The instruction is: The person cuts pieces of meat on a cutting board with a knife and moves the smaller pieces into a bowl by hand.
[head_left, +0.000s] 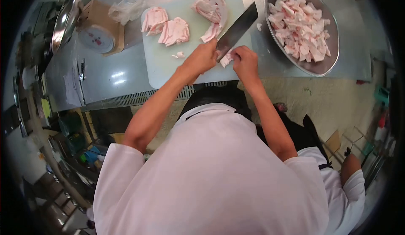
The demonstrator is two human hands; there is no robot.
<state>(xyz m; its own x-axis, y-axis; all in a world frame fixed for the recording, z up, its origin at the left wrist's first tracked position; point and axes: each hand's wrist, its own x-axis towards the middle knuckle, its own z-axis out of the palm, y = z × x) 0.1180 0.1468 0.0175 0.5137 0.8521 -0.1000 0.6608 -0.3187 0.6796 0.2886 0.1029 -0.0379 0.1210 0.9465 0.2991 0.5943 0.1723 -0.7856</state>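
Observation:
My left hand (202,57) is closed around the handle of a cleaver (238,30). Its broad dark blade slants up and to the right over the edge of the white cutting board (158,68). Close beside the blade's lower end, my right hand (245,60) pinches a small piece of pale pink fatty meat (226,60) at the board's near right. Farther up the board lies a larger slab of fatty meat (213,9). Two folded pieces, one meat piece (155,20) and another meat piece (175,31), rest at the left, with small scraps (179,55) below them.
Right of the board, a metal bowl (333,62) holds many cut meat chunks. A scale (96,40), a cardboard box (99,15) and a clear plastic bag (128,7) stand on the left of the metal table (114,76). Another person (337,184) is close at my right.

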